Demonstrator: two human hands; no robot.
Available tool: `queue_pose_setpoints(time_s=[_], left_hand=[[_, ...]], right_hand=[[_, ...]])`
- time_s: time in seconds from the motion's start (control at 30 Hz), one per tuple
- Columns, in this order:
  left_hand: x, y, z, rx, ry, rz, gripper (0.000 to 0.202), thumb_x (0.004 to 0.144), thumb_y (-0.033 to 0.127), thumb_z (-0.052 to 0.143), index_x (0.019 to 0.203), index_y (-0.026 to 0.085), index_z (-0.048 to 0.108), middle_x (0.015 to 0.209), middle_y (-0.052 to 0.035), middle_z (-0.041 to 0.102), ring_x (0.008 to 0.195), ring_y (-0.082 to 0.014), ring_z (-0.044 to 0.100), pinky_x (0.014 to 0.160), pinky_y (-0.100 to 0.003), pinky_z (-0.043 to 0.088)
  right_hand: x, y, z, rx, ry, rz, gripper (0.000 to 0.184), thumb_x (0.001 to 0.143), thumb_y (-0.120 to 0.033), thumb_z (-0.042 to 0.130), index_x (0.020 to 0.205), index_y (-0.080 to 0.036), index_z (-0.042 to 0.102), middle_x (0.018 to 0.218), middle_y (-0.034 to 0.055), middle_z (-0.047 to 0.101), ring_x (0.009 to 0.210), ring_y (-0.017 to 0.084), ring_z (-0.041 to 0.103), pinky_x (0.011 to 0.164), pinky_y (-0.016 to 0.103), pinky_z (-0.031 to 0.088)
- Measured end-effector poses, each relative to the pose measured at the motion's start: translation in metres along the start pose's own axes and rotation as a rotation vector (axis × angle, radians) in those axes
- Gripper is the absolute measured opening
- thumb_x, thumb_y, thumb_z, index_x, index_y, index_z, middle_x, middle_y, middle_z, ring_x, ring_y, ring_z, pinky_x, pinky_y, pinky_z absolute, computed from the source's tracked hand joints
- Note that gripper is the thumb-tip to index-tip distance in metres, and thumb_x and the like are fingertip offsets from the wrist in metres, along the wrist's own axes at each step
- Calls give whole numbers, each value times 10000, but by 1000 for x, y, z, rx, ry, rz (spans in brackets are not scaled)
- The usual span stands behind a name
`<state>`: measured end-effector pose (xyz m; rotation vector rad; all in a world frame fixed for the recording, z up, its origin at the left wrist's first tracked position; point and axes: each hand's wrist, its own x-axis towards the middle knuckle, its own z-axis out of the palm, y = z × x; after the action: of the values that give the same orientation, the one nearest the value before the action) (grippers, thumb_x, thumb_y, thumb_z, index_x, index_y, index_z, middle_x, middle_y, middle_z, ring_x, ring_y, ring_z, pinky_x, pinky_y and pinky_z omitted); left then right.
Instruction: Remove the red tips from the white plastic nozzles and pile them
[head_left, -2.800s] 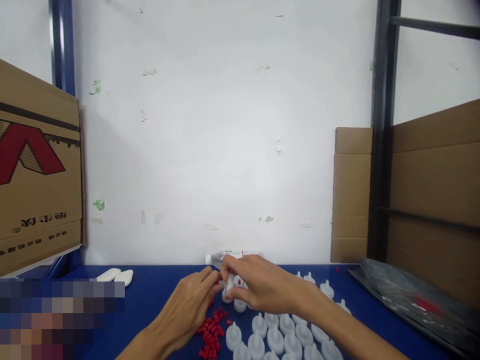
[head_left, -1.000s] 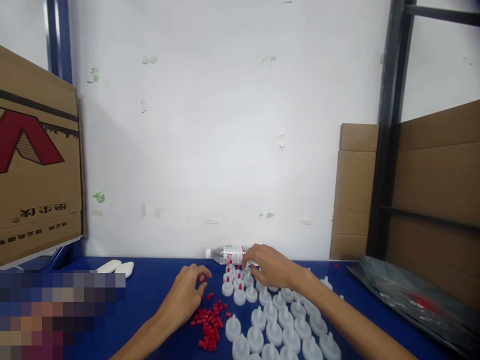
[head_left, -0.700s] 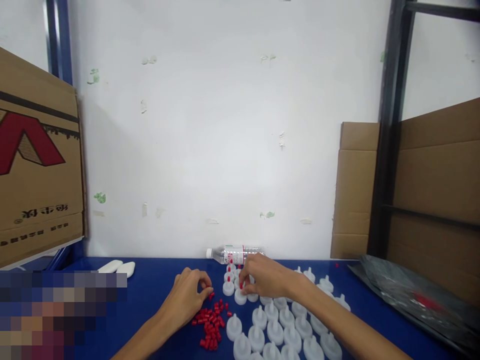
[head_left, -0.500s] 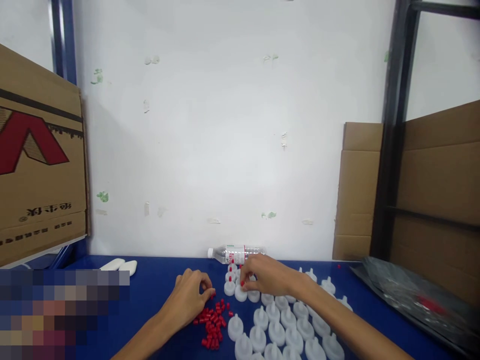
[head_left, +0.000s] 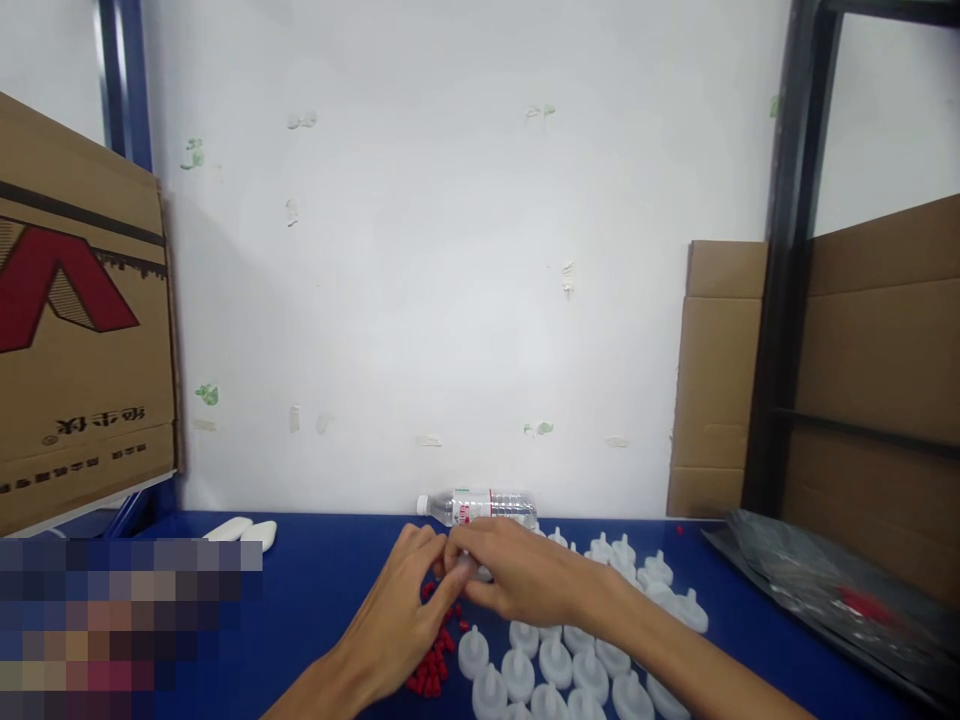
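Observation:
My left hand [head_left: 409, 605] and my right hand [head_left: 517, 572] meet fingertip to fingertip above the table, in front of a lying plastic bottle [head_left: 472, 505]. The fingers of both are closed in a pinch, and what lies between them is mostly hidden. A bit of white plastic [head_left: 480, 573] shows under my right fingers; whether it is held or stands on the table I cannot tell. Small red caps [head_left: 429, 672] lie in a loose pile below my left hand, partly covered by it. Many white nozzle lids [head_left: 555, 662] stand spout up below and beyond my right forearm.
Two white oval pieces [head_left: 259, 537] lie at the back left. A printed carton [head_left: 82, 370] stands on the left. Grey plastic bags [head_left: 825, 600] lie at the right, near a dark metal post [head_left: 780, 330] and cardboard [head_left: 712, 380]. The white wall [head_left: 420, 250] closes off the back.
My right hand has shifted left and my left hand right and slightly up, so they now touch. Together they cover the red-tipped lids and part of the red pile.

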<state>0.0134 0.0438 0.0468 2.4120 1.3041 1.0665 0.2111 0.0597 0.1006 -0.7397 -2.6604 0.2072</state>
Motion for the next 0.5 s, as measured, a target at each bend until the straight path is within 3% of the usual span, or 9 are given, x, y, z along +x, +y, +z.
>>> queue_pose_setpoints(time_s=[0.1,0.3,0.5], left_hand=[[0,4,0,-21,11,-14,402,1061,480,339,854,226,572,870,-13,568,877,-221,503,810,-364,425],[0,2,-5,-24,-45,-7,414,1064,468,336,842,221,583,898,-21,561,913,-228,502,836,-374,414],[2,0,2,-14,-40,-28,444,1070,462,278,825,215,554,888,-24,540,888,-228,490,819,-377,399]], right_hand=[[1,-3,-2,29,11,23,89,901,-209,680,948,-210,604,893,-1,651,846,165,576,720,250,410],[5,9,-4,157,92,111,212,860,-287,783,1025,-243,658,779,-55,621,731,127,590,714,231,404],[7,24,-3,222,64,92,345,750,-389,872,1001,-244,686,809,-51,663,782,144,630,694,218,406]])
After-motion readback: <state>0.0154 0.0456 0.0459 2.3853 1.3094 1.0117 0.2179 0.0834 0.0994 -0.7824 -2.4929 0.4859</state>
